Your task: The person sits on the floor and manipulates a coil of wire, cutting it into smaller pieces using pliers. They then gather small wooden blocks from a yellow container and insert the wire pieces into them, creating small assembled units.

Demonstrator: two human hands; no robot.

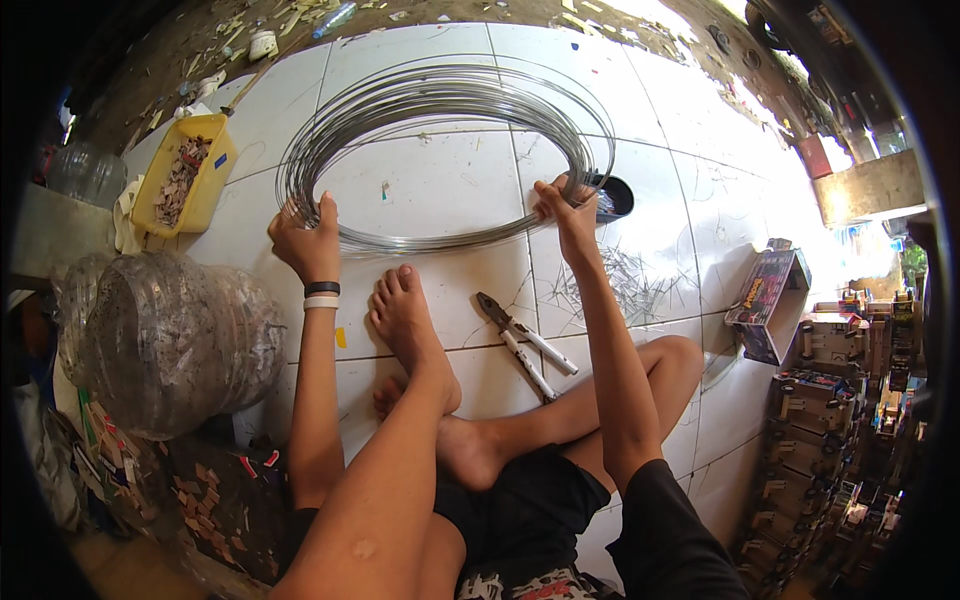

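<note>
A wide coil of thin grey metal wire (pixel 440 108) stretches between the hands toward the far edge of the white tiled floor (pixel 445 185). The left hand (pixel 308 245) grips its near left bend, the right hand (pixel 572 215) its right end, partly hiding a black rounded container (pixel 619 198). Nearer lie pliers with white-wrapped handles (pixel 520 346) and scattered short wire pieces (pixel 628 285); a yellow plastic tub (pixel 216 175) sits by the left edge.
</note>
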